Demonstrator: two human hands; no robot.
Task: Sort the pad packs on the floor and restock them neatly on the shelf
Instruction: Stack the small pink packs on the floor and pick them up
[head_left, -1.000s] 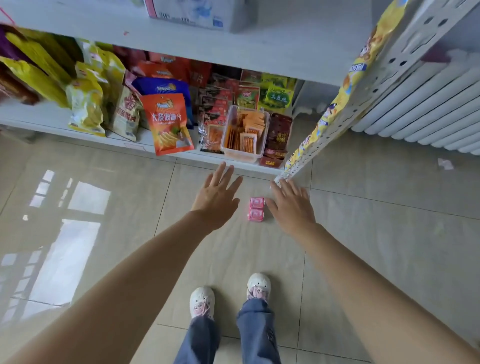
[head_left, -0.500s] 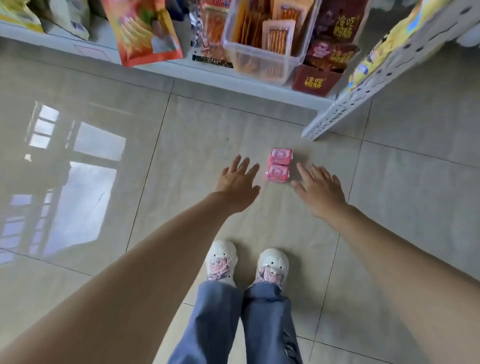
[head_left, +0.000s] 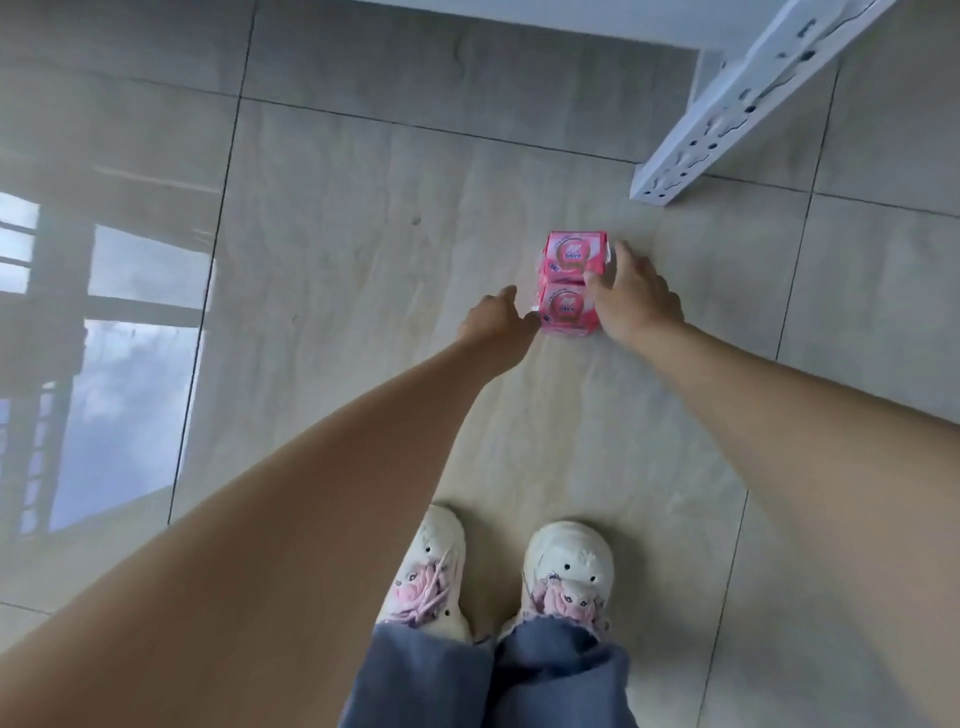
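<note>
Your left hand (head_left: 496, 319) reaches the near pad pack (head_left: 566, 310) from its left side, fingertips at its edge; whether they grip cannot be told. Both pink packs lie touching on the floor tiles (head_left: 363, 234), the far pad pack (head_left: 574, 254) behind. Your right hand (head_left: 631, 299) curls over their right side, below the shelf upright (head_left: 748, 98).

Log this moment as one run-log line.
phase: reaching | left hand: beside near pink pack, contact unclear | right hand: fingers on far pink pack | packs: on floor
</note>
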